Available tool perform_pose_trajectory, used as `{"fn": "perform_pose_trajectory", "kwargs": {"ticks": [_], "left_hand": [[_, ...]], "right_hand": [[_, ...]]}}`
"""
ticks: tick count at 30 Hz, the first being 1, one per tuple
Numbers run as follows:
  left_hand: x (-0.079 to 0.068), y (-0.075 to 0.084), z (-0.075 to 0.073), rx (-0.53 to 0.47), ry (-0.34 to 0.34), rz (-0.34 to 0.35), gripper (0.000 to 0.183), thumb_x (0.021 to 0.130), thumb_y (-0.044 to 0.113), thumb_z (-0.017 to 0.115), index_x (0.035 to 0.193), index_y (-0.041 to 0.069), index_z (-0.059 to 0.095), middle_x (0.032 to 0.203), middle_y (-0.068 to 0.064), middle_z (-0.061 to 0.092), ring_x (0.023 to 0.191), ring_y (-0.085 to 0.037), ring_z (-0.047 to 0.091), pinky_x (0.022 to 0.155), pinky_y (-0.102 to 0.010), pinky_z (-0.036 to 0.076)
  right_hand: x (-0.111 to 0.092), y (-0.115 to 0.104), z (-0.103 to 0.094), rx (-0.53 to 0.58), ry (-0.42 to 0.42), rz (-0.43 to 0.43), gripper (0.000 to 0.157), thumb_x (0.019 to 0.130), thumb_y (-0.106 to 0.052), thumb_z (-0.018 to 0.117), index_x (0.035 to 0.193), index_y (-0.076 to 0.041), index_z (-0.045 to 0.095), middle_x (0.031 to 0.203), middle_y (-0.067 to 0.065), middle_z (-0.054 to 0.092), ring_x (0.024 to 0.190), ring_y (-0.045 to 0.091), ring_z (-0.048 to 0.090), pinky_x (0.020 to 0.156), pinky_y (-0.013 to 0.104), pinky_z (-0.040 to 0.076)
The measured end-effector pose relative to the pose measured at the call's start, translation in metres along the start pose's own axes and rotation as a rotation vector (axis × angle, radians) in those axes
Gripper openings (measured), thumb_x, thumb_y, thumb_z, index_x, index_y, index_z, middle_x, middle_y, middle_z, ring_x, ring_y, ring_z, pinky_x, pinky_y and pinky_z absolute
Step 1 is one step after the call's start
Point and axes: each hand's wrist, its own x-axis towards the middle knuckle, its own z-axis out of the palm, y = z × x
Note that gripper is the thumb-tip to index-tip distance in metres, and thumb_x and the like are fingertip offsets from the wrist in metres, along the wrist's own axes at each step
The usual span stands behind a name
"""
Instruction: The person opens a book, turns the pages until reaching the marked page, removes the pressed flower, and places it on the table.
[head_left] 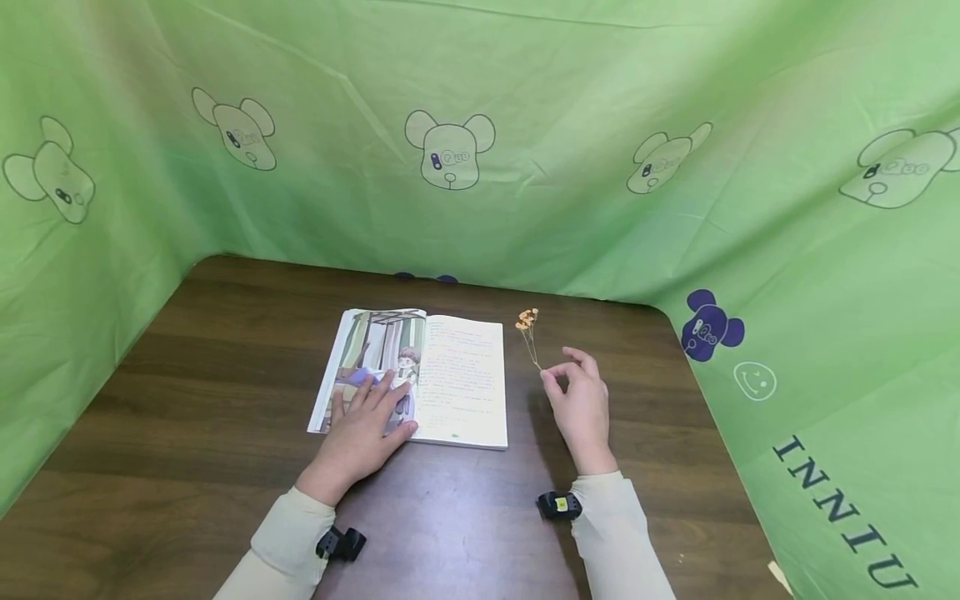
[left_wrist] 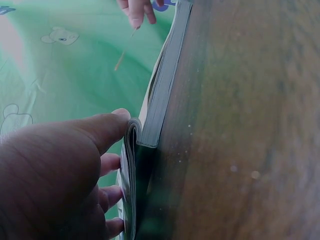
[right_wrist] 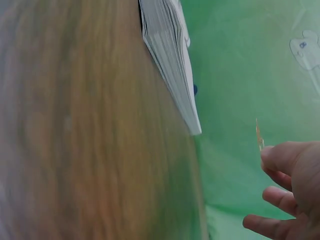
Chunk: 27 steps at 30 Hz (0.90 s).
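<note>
An open book (head_left: 463, 379) lies on the table, an illustrated page on its left and a page of text on its right. My left hand (head_left: 365, 435) rests on the illustrated page with fingers spread and straight, the thumb near the lower end of the spine. To the right of the book, my right hand (head_left: 583, 408) pinches a sprig of dried flowers (head_left: 528, 321) between thumb and index finger, by the lower end of its thin stems. Its small orange blooms point up and away from me. In the right wrist view, the sprig (right_wrist: 259, 134) stands out past the fingertips, above the tabletop.
The dark wooden table (head_left: 217, 375) reaches back to a green curtain (head_left: 525, 75) printed with bear heads, which hangs around its far side and both flanks. A black wrist camera (head_left: 341, 544) sits on the left sleeve, another wrist camera (head_left: 558, 505) on the right.
</note>
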Motion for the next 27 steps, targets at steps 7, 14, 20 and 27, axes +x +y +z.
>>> {"fn": "perform_pose_trajectory", "kwargs": {"ticks": [7,14,20,27], "left_hand": [[0.0,0.001,0.0,-0.005,0.002,0.002,0.066,0.099,0.053,0.06,0.157,0.024,0.044,0.169,-0.007,0.027,0.155,-0.042,0.021,0.117,-0.077,0.001],[-0.001,0.001,-0.001,-0.01,0.007,0.005,0.066,0.099,0.052,0.06,0.156,0.023,0.045,0.169,-0.008,0.028,0.155,-0.043,0.022,0.116,-0.077,0.002],[-0.001,0.001,-0.001,-0.007,0.006,0.002,0.066,0.099,0.052,0.061,0.156,0.023,0.045,0.169,-0.008,0.027,0.155,-0.043,0.022,0.116,-0.077,0.002],[-0.001,0.0,0.0,-0.008,0.003,0.002,0.066,0.099,0.052,0.06,0.156,0.023,0.044,0.169,-0.007,0.027,0.155,-0.042,0.021,0.116,-0.077,0.001]], "right_hand": [[0.002,0.016,-0.002,-0.01,-0.025,0.041,0.021,0.095,-0.026,0.074,0.09,-0.006,0.074,0.145,0.009,0.057,0.131,0.035,0.057,0.106,0.059,0.037],[0.003,0.026,-0.001,-0.043,-0.044,0.054,0.021,0.095,-0.027,0.074,0.089,-0.007,0.075,0.145,0.01,0.057,0.132,0.034,0.057,0.108,0.059,0.035],[0.003,0.03,0.002,-0.069,-0.054,0.054,0.021,0.094,-0.027,0.074,0.088,-0.007,0.075,0.143,0.011,0.058,0.129,0.039,0.058,0.108,0.058,0.034],[0.002,0.036,0.006,-0.082,-0.071,0.063,0.02,0.094,-0.026,0.074,0.086,-0.007,0.075,0.143,0.012,0.058,0.134,0.034,0.054,0.113,0.064,0.028]]}}
